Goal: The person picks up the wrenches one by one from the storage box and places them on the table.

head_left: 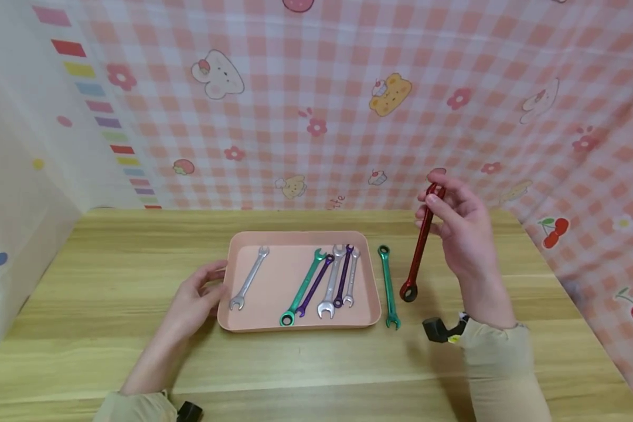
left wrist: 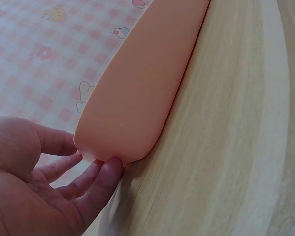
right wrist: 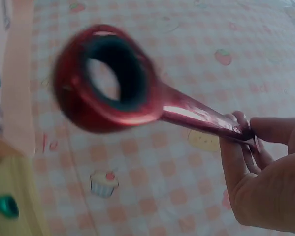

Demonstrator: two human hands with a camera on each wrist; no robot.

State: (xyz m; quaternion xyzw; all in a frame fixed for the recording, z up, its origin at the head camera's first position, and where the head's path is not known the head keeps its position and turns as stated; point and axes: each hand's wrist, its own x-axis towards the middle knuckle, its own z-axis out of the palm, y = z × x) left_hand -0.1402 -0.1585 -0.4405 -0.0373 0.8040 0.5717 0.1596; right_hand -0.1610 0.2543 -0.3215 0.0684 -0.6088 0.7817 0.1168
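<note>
My right hand (head_left: 464,225) pinches a red combination wrench (head_left: 421,252) by its upper end, above the table at the right. The wrench hangs tilted, its ring end lowest; in the right wrist view that ring (right wrist: 105,78) looms close to the camera. Against the left end wall of a pink tray (head_left: 300,237), fingertips of my left hand (head_left: 195,299) touch the outside. Inside the tray lie a silver wrench (head_left: 250,278) at the left and, towards the right, a green wrench (head_left: 306,284), purple wrenches (head_left: 316,284) and further silver wrenches (head_left: 333,281).
Another green wrench (head_left: 387,287) lies on the wooden table (head_left: 295,369) just right of the tray, between it and the red wrench. A checked pink cloth (head_left: 316,105) hangs behind the table and along its right side.
</note>
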